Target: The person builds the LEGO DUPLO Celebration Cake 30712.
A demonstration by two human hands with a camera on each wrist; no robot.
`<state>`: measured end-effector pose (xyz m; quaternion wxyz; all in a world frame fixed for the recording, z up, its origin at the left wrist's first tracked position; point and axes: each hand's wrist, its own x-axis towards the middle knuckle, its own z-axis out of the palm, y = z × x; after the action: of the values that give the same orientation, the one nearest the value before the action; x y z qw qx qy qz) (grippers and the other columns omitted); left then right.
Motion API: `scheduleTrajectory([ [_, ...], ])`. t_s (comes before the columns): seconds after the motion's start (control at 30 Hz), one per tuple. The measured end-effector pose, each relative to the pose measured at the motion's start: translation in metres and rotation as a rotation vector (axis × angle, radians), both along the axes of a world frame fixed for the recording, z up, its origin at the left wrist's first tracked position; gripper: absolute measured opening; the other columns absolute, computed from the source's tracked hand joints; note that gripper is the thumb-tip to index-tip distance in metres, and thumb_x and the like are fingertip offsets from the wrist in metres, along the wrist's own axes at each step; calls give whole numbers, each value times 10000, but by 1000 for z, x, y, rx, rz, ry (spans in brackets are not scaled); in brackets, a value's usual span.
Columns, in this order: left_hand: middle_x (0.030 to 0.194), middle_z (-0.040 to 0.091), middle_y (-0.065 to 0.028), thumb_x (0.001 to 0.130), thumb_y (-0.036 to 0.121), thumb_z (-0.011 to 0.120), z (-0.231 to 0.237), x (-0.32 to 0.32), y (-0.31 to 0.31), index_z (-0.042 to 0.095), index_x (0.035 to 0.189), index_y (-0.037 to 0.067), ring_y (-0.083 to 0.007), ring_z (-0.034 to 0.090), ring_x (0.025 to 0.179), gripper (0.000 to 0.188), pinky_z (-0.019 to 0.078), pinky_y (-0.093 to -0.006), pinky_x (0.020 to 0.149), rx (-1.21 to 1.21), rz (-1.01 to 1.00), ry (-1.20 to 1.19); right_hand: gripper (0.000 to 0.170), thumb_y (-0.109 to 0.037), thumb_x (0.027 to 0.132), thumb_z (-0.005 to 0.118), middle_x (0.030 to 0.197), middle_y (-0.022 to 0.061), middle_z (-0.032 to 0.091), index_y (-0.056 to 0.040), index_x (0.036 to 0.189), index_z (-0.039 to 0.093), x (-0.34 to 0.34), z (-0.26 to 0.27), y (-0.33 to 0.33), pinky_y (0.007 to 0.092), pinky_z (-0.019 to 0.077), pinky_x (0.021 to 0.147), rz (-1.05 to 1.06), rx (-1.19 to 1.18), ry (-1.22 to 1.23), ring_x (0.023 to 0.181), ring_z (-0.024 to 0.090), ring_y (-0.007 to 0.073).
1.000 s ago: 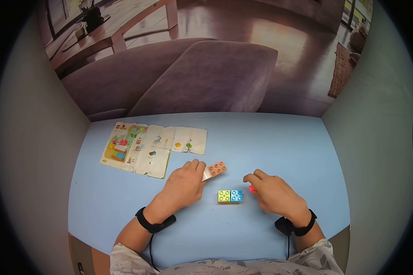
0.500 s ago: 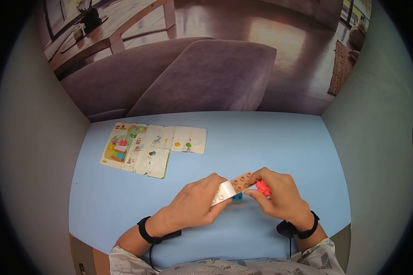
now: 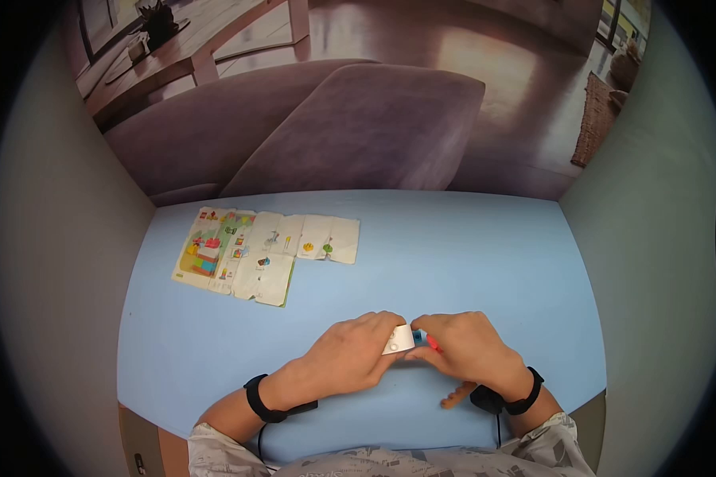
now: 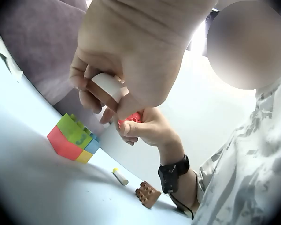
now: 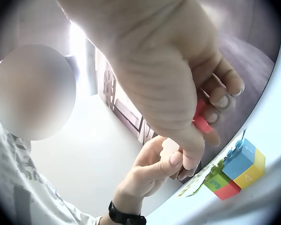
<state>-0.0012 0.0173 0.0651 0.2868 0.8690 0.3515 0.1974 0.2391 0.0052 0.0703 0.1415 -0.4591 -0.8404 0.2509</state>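
Note:
My left hand (image 3: 338, 354) pinches a white curved piece (image 3: 400, 340); in the left wrist view a brown layer (image 4: 102, 96) lies along the underside of that white piece (image 4: 107, 85). Close by on the right, my right hand (image 3: 473, 350) has its fingers curled round a red piece (image 3: 433, 342), also seen in the right wrist view (image 5: 202, 119). The fingertips of both hands are very near each other; whether they touch is unclear. Below them stands a block stack with green (image 4: 74, 130), red (image 4: 63, 145), blue (image 5: 240, 157) and yellow (image 5: 249, 171) parts, mostly hidden from the head view.
A brown studded brick (image 4: 147, 194) and a small pale cylinder with a yellow end (image 4: 120, 176) lie on the table near my right wrist. The unfolded instruction sheet (image 3: 266, 258) lies at the back left of the blue table (image 3: 469, 238).
Both hands have come together over the stack. The tan studded end beside the white piece has gone from the head view. A brown piece now shows near my right wrist.

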Motion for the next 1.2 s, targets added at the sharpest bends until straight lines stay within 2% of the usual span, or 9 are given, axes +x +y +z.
scheduleTrajectory([
  [0.2,982,692,-217,987,225,737,7,0,-1,559,1199,10,-411,712,871,351,575,-475,755,-121,16,22,437,-402,930,787,828,114,733,-67,1178,657,2,7,-1,451,523,608,18,63,66,740,713,353],
  [0.4,998,694,-206,968,216,762,8,1,-2,578,1194,20,-405,708,890,352,573,-480,766,-131,17,-32,379,-403,934,783,801,106,718,-81,1084,652,0,6,-3,460,508,586,36,103,93,717,702,352],
  [0.5,1021,716,-165,925,237,811,6,1,0,645,1161,26,-373,718,917,358,585,-453,776,12,24,-4,384,-409,939,777,783,108,715,-70,1072,655,5,9,0,459,506,582,44,64,43,699,696,355],
  [0.6,1034,712,-147,933,271,799,1,-1,5,664,1147,36,-361,713,903,345,585,-448,765,187,17,79,403,-421,936,777,772,113,713,-58,1065,654,3,6,3,458,509,582,19,81,38,695,698,359],
  [0.7,1043,709,-137,951,302,782,-9,-4,3,671,1145,41,-351,714,894,343,586,-446,756,138,4,185,404,-411,934,783,785,120,720,-50,1065,657,0,-14,5,458,519,592,37,85,7,712,706,363],
  [0.8,1031,711,-148,959,307,775,-14,-4,4,675,1144,44,-355,718,884,338,588,-452,752,57,33,247,401,-418,939,782,730,118,706,-79,1133,689,-2,-25,7,449,504,580,35,70,-40,655,688,347],
  [1.2,1005,705,-188,957,281,780,-18,-4,9,654,1140,8,-396,721,861,352,589,-472,756,-69,39,257,393,-371,950,772,728,145,709,-55,1165,682,1,-22,10,461,519,592,15,0,-117,664,701,370],
])
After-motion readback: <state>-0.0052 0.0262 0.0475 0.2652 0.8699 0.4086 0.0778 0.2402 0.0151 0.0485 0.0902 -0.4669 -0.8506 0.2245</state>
